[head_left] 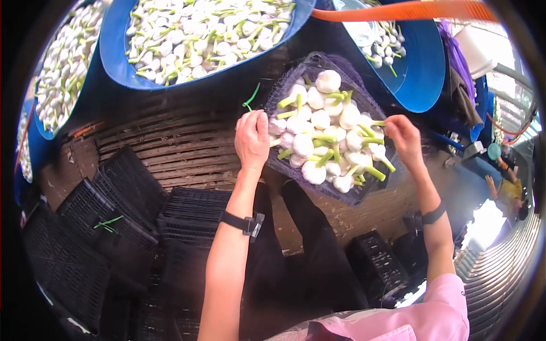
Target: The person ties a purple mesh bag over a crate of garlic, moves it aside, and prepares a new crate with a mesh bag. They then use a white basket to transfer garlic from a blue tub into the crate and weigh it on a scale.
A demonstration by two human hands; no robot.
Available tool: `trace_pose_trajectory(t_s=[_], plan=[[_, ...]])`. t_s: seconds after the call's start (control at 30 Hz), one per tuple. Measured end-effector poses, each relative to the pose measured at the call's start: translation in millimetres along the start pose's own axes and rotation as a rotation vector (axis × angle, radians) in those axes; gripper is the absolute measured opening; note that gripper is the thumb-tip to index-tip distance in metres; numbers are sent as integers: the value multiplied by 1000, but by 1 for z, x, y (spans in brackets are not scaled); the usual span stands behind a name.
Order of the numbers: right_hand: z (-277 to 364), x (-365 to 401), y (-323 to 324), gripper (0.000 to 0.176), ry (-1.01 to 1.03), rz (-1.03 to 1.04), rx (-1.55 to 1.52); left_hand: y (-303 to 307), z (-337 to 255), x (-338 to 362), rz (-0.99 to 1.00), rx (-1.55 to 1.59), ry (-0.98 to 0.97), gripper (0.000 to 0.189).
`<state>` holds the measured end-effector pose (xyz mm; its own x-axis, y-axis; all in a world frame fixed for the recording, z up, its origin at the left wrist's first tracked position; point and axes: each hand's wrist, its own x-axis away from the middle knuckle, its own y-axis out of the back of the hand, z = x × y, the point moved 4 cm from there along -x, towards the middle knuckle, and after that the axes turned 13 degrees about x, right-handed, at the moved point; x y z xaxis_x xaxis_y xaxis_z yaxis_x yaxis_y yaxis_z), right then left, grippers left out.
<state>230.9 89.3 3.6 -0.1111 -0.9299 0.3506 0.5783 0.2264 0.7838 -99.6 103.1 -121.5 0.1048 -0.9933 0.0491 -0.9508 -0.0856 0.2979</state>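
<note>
White garlic bulbs (pixel 335 133) with short green stems are heaped in a dark crate (pixel 357 196) lined with purple netting (pixel 282 85). At the crate's left edge is my left hand (pixel 252 139), its fingers closed; a green tie (pixel 250 98) sticks up just above it, and whether the fingers hold it is unclear. My right hand (pixel 405 139) is pinched at the crate's right side, its fingertips by the end of a green garlic stem (pixel 376 123).
Blue tubs of garlic (pixel 165 86) stand beyond the crate and at the far left (pixel 50 134). A blue tub (pixel 418 94) is at upper right. Black crates (pixel 68 250) lie lower left; another (pixel 375 261) is below. A person (pixel 509 190) is far right.
</note>
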Motion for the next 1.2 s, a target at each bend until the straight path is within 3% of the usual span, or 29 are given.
trace_pose_trajectory(t_s=[0.07, 0.13, 0.2, 0.27, 0.3, 0.43, 0.57, 0.6, 0.7, 0.73, 0.8, 0.83, 0.87, 0.97, 1.03, 1.1, 1.2], plan=[[-40, 8, 19, 10, -113, -101, -172, -5, -13, -1, 35, 26, -19, 26], [-88, 22, 31, 12, -202, -153, -244, -12, -42, -5, 45, -177, -103, 23], [-135, 38, 35, 12, -330, -173, -228, -13, -21, -12, 81, -146, 3, 19], [-175, 52, 35, 14, -363, -171, -234, -6, -23, -19, -94, 26, 98, 14], [-194, 59, 33, 14, -432, -161, -209, -8, -26, -18, -141, 456, 238, 11], [-259, 80, 11, 20, -710, -65, -291, -11, -37, 22, -57, 661, 524, 8], [-291, 76, -29, 34, -985, -5, -600, -13, -47, 38, 46, 598, 454, 8], [-301, 73, -39, 38, -1067, 30, -733, -17, -52, 39, 120, 397, 368, 10], [-355, 57, -95, 40, -910, 262, -1286, -18, -63, 29, 191, 70, 266, 16], [-341, 49, -107, 39, -781, 292, -1444, -12, -54, 27, 137, 180, 320, 19], [-288, 44, -91, 40, -710, 172, -1413, 3, -73, 30, 10, 22, 266, 22], [-281, 42, -89, 41, -736, 107, -1364, 12, -77, 36, -117, 98, 309, 23], [-291, 41, -90, 41, -739, 99, -1370, 22, -79, 46, -207, 223, 308, 23], [-311, 39, -88, 38, -855, 161, -1006, 46, -85, 94, -459, 293, 340, 25], [-311, 36, -70, 38, -825, 247, -1031, 61, -58, 142, -475, 319, 405, 20], [-305, 33, -66, 33, -880, 298, -1242, 37, -46, 193, -514, 309, 648, 8], [-319, 13, -63, 30, -703, 104, -1252, -13, -13, 261, -223, 375, 882, 34]])
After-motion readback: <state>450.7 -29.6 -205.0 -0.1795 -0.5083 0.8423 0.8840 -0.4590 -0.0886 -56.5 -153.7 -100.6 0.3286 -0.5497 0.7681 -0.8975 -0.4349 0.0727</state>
